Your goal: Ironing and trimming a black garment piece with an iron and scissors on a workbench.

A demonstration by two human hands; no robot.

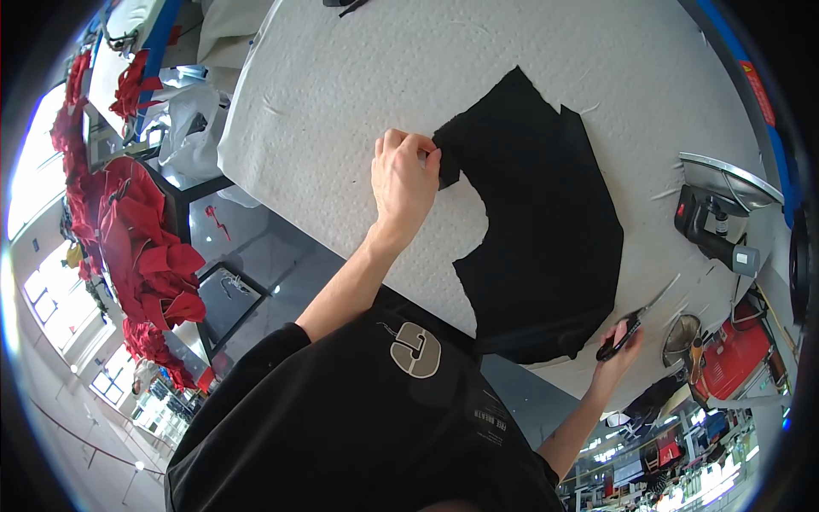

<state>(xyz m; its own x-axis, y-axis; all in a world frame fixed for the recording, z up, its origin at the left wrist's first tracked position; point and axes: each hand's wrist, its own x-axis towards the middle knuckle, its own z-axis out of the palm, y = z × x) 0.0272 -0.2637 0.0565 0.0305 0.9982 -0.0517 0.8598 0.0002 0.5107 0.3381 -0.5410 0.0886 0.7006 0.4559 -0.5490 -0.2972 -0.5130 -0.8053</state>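
Observation:
A piece of black fabric with a curved cut-out lies spread on the padded white table cover. My left hand pinches the fabric's upper left corner, where a small flap hangs folded over. In my right hand is a pair of scissors with black handles. Their blades point up and away to the right, apart from the fabric. The fabric's lower edge is rumpled and reaches the table's near edge, close to my body.
A steam iron stands at the right, by a round metal dish and an orange-handled tool. Red garments hang in a heap at the left, beyond the table edge. A white plastic bag sits near them.

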